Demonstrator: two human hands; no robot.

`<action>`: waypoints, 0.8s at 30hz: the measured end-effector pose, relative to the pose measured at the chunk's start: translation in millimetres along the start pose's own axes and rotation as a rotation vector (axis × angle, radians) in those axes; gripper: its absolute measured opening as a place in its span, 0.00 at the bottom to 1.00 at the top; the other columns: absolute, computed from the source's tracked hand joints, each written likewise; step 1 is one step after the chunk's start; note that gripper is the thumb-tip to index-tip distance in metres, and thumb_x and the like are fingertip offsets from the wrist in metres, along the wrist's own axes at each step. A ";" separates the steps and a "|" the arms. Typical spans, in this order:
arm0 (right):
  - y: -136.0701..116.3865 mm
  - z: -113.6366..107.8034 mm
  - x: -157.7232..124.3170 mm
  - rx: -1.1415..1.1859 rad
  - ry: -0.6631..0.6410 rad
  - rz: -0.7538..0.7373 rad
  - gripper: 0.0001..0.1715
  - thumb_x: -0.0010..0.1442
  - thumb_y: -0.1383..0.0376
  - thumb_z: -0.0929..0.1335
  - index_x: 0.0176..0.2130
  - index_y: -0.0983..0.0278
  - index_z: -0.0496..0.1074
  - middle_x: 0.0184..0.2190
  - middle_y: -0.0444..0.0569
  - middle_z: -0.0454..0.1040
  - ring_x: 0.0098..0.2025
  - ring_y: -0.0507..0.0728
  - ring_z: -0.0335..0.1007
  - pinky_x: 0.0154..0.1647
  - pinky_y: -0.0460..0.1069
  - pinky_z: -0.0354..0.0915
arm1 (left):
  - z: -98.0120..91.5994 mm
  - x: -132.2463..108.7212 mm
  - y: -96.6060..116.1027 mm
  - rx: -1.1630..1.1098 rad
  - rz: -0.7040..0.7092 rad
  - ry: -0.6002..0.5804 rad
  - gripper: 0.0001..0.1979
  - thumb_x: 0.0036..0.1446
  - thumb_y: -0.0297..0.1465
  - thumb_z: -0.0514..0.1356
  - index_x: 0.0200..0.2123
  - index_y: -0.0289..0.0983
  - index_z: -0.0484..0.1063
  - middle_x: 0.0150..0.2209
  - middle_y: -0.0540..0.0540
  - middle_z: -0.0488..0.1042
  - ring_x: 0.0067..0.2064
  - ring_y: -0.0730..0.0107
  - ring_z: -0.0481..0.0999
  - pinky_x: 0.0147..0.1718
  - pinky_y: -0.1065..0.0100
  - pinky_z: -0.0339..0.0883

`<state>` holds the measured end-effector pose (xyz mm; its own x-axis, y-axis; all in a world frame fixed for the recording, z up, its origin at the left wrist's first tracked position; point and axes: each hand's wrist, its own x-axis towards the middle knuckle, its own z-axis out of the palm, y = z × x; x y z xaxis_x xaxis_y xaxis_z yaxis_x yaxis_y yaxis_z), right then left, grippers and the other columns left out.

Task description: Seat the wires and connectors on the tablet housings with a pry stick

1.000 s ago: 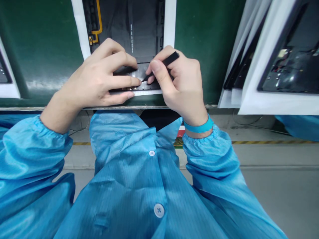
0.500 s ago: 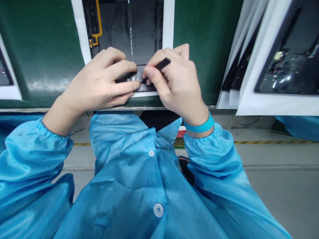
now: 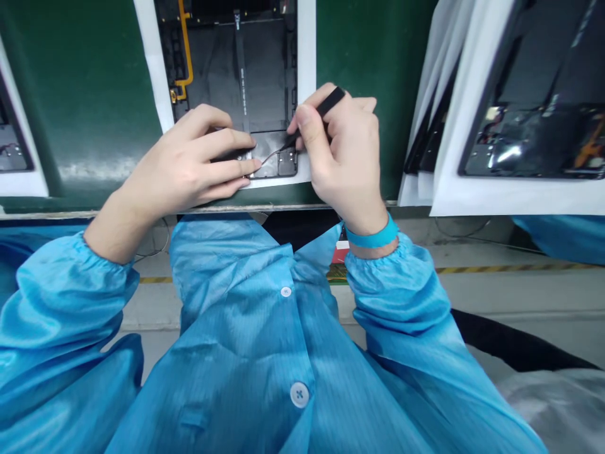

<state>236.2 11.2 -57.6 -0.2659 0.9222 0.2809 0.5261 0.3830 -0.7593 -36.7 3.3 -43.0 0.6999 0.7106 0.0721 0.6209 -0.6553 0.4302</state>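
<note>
An opened tablet (image 3: 212,69) with dark inner parts lies on a white sheet (image 3: 306,50). An orange flex cable (image 3: 188,50) runs down its left side. My left hand (image 3: 184,157) rests over the tablet's lower left part, fingers stretched and apart, fingertips on the lower edge area; what lies beneath the palm is hidden. In my right hand (image 3: 343,142) I grip black tweezers (image 3: 328,104) like a pen. Their thin bent tip reaches down to a grey plate (image 3: 271,161) at the tablet's bottom, close to my left fingertips.
More opened tablets on white sheets overlap at the right, the nearest tablet (image 3: 534,113) lying on top. Another tablet (image 3: 12,139) shows at the left edge. All lie on a green mat (image 3: 85,94), whose front edge (image 3: 227,209) runs just before my body.
My right hand and the tweezers have shifted up and right, uncovering the thin tip and the tablet's lower right corner. My left hand stays nearly in place. The view has shifted slightly.
</note>
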 end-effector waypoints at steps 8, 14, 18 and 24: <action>14.5 -4.3 -5.2 0.021 0.034 -0.003 0.31 0.81 0.39 0.59 0.38 0.51 0.76 0.31 0.48 0.80 0.33 0.64 0.78 0.56 0.65 0.74 | 5.4 -5.4 -2.5 0.060 0.040 0.050 0.21 0.79 0.44 0.58 0.69 0.66 0.77 0.67 0.50 0.82 0.70 0.45 0.78 0.66 0.36 0.76; 11.2 -5.2 -12.1 0.102 0.026 0.035 0.31 0.81 0.39 0.60 0.38 0.53 0.77 0.30 0.47 0.80 0.34 0.63 0.79 0.57 0.64 0.75 | 10.1 -6.3 -14.9 0.077 0.107 0.031 0.21 0.79 0.45 0.59 0.70 0.58 0.77 0.68 0.50 0.80 0.67 0.45 0.76 0.64 0.38 0.76; 10.1 -2.1 -15.1 0.180 0.077 0.044 0.29 0.81 0.40 0.62 0.40 0.54 0.77 0.32 0.46 0.80 0.38 0.64 0.82 0.58 0.64 0.76 | 12.5 -6.6 -7.9 0.060 0.048 0.060 0.19 0.79 0.44 0.58 0.68 0.59 0.79 0.67 0.51 0.80 0.66 0.45 0.76 0.65 0.36 0.73; 5.1 1.5 -15.9 0.207 0.090 0.022 0.29 0.82 0.40 0.62 0.42 0.55 0.78 0.33 0.45 0.81 0.38 0.62 0.83 0.58 0.64 0.77 | 17.9 -7.3 8.4 0.150 0.033 0.126 0.23 0.79 0.41 0.57 0.72 0.58 0.74 0.66 0.47 0.81 0.63 0.42 0.77 0.57 0.36 0.74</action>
<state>242.0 -1.6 -66.9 -0.1782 0.9348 0.3072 0.3516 0.3521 -0.8674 -30.3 -12.1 -56.0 0.6772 0.7081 0.1997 0.6505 -0.7031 0.2871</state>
